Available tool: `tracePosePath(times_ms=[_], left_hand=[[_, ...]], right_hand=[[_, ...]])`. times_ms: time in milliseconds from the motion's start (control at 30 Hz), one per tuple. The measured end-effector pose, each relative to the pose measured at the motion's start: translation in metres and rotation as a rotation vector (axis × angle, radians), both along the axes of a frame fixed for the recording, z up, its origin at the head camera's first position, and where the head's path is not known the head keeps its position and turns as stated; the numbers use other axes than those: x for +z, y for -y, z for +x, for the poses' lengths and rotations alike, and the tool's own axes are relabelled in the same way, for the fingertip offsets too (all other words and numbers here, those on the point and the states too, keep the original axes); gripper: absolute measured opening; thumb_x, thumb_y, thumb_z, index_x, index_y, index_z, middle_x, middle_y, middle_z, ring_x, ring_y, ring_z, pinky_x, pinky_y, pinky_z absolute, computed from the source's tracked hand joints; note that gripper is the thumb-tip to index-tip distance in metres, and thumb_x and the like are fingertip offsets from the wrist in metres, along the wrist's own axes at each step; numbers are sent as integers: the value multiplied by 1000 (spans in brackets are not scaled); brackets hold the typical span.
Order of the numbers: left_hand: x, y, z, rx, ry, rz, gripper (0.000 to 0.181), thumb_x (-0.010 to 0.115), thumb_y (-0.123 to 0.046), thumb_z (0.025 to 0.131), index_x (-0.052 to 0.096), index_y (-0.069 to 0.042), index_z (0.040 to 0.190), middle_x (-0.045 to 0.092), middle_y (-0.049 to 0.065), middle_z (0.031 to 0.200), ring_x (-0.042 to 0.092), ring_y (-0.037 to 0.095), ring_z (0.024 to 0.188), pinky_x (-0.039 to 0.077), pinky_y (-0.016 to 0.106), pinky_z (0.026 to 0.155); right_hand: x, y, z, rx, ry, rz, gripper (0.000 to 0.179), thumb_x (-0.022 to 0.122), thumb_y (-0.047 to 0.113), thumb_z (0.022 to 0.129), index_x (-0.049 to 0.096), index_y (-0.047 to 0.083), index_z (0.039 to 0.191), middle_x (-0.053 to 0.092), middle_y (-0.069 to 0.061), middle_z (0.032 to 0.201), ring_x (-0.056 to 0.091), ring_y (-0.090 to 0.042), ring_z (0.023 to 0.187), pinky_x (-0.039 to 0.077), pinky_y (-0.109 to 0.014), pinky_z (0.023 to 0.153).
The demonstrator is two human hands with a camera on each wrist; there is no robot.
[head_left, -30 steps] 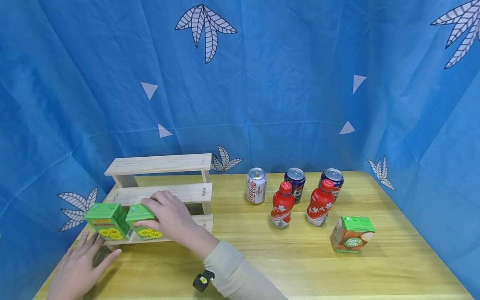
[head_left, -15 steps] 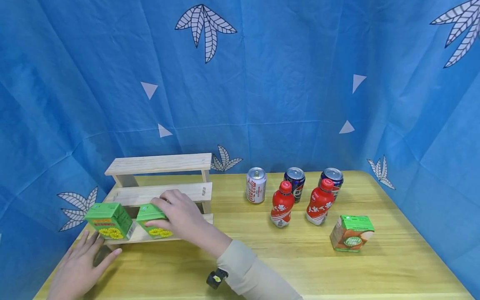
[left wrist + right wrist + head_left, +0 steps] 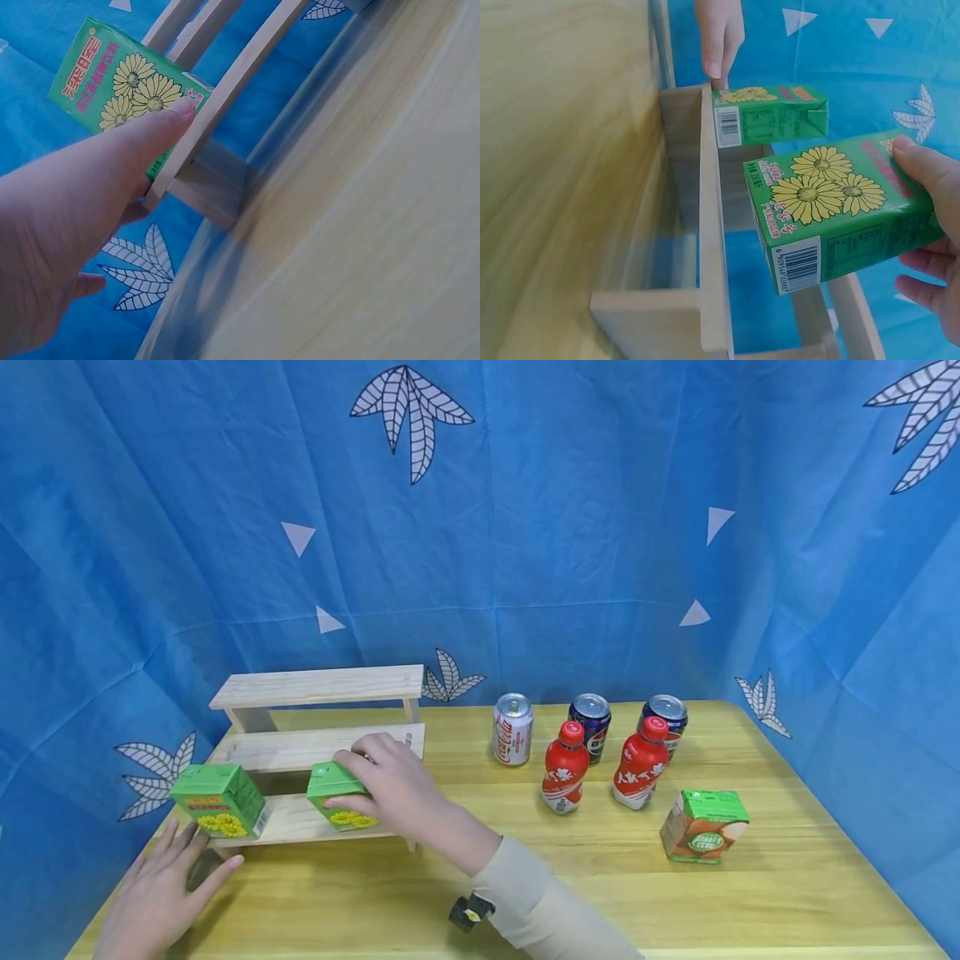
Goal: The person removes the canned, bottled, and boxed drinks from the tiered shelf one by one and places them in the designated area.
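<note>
My right hand [image 3: 401, 793] pinches a green drink carton [image 3: 337, 785] with yellow flowers, thumb on the front face and fingers behind. In the right wrist view this carton [image 3: 832, 202] is close over the lowest board of the wooden shelf [image 3: 712, 225]. A matching green carton [image 3: 221, 802] stands at the left end of that board. Beside it, my left hand [image 3: 161, 885] lies with fingers extended and thumb spread, fingertips at the board's left end. The left wrist view shows the thumb [image 3: 150, 135] across the front of the left carton [image 3: 127, 82].
The three-step shelf [image 3: 322, 685] stands at the table's left. To the right are a white cola can [image 3: 513, 731], two dark blue cans [image 3: 590, 722], two red bottles [image 3: 565, 772] and a green-and-brown carton [image 3: 703, 828]. A blue curtain [image 3: 570, 527] hangs behind.
My right hand has moved the drink carton to the right along the lowest board, widening the gap from the left carton. The left hand has stayed in place.
</note>
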State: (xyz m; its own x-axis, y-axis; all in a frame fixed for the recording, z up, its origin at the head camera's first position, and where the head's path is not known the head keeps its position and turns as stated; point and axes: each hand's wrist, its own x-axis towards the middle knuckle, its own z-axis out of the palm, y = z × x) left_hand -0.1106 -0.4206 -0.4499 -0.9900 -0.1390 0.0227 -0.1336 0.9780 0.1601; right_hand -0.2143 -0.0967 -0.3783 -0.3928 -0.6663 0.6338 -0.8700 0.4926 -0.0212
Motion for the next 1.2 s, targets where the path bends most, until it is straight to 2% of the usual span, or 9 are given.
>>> tracePosePath(times_ms=[600,967,1200], left_hand=[[-1,0,-1,12,0,3,95,41,-68,94,36,14,142,28,42,145,-3,54,145,14,77,106],[0,0,0,9,10,21,96,40,-68,94,35,14,143,27,43,146,-5,54,144,13,77,106],[-1,-1,0,3,-8,25,94,42,-67,94,35,13,143,27,42,146,-1,56,144,14,77,106]], right_hand=[[0,-47,2,77,29,-59,51,72,47,84,65,12,121,57,2,105,52,-10,97,49,-18,81],[-1,-72,9,111,-10,-92,50,76,43,81,66,12,118,58,2,105,56,-11,99,52,-20,84],[-2,-91,12,109,35,-97,50,75,43,82,65,13,120,59,2,108,55,-11,102,53,-19,83]])
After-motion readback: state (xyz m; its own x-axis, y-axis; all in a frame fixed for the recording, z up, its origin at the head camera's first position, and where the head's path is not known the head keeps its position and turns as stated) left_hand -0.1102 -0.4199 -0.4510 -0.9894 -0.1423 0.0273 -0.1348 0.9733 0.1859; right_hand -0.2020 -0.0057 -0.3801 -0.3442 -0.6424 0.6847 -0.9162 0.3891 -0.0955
